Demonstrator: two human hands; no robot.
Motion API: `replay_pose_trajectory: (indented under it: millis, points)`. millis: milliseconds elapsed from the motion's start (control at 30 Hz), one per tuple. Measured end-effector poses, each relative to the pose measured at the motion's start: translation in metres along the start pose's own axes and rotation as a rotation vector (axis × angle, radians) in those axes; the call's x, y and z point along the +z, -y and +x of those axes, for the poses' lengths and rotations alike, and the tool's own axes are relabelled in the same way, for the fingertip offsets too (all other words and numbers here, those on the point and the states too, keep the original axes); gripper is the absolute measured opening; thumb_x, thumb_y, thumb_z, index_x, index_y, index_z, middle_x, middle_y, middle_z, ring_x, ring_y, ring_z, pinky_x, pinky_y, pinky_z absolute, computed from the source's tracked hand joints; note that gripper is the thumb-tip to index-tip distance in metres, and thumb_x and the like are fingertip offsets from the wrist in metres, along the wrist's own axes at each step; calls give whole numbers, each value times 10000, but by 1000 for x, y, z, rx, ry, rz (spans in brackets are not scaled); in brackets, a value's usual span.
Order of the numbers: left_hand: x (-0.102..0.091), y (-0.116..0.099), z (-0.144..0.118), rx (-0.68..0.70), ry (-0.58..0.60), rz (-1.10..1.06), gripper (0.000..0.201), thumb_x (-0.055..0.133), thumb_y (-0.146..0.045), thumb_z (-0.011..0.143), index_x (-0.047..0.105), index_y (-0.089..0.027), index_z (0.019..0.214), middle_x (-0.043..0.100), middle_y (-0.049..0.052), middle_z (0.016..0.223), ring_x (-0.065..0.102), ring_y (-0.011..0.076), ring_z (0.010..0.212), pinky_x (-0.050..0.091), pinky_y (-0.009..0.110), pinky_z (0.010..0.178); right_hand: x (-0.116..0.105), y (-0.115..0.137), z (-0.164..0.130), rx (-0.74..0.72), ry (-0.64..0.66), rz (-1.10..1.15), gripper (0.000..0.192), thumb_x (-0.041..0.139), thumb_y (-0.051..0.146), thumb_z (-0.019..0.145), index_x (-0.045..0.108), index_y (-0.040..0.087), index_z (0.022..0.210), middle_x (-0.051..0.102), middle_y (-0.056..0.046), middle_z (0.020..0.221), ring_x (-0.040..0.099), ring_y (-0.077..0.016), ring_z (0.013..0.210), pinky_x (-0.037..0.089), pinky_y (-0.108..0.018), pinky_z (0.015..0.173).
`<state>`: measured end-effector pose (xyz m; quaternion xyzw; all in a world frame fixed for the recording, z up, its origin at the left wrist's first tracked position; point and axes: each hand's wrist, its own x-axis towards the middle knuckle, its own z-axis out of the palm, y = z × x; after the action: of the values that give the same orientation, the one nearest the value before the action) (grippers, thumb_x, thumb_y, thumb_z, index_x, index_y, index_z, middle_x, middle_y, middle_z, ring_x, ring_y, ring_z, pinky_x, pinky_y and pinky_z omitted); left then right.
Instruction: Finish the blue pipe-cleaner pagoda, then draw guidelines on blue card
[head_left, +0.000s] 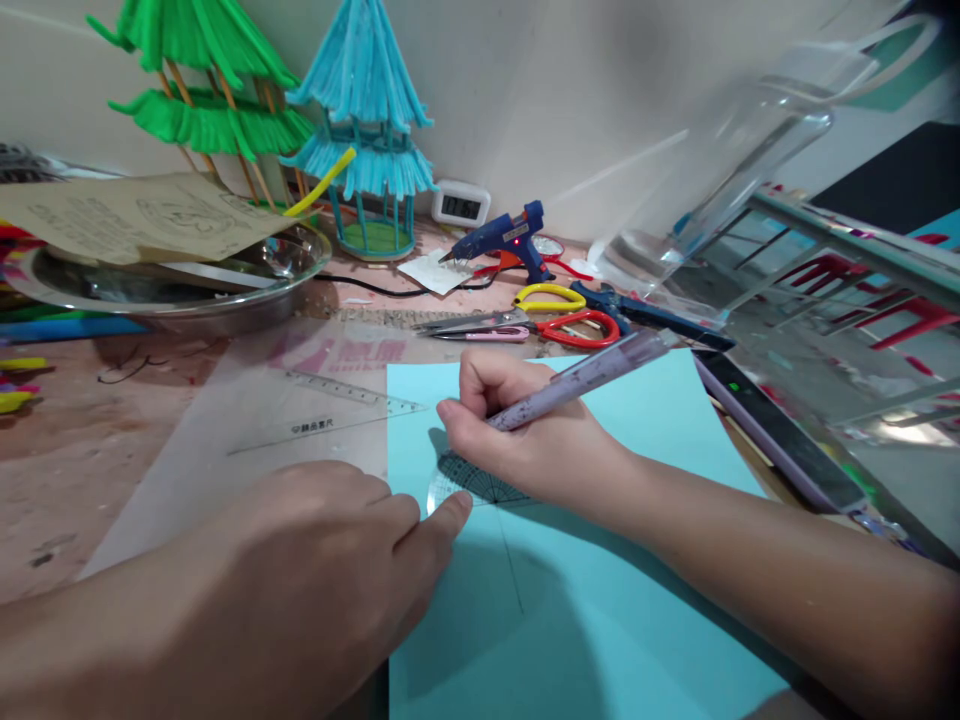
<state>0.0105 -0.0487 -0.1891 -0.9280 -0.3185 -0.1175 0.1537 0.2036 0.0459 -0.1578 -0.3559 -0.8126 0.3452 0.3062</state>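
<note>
Right hand (525,425), its grip closed around a purple pen (586,378); left hand (352,560) — one digit on the clear protractor (465,477) over blue paper (457,630), grip width indeterminable. Beyond — scissors (559,328), bench (67,490).

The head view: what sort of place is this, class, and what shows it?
Probably a craft workspace: a glue gun is out, a green model tower and a blue model tower stand to its left, and a protractor lies on light blue paper.
</note>
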Motion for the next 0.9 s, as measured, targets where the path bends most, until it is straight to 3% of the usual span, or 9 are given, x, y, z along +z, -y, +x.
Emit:
replay_pose_trajectory:
  millis: [467,633,900]
  points:
    - [3,0,0,-20,21,32,556,406,-123,810,476,-187,1357,637,-7,719,542,190,602,373,352,634,1,0,-1,0,6,-1,266,580,159,822,384,206,648,396,95,575,337,-46,493,280,-183,443]
    - [3,0,1,-15,-16,40,511,406,-101,824,530,-159,1316,625,2,695,531,192,565,367,364,614,0,0,-1,-1,-3,-8,267,571,133,804,372,207,641,375,97,569,329,-46,496,273,-182,441]
    - [0,3,2,-5,51,-4,545,485,-181,804,509,-188,1349,636,1,716,546,193,599,369,353,619,0,1,0,-5,3,-10,267,567,138,809,371,205,641,377,97,572,326,-43,493,278,-181,448]
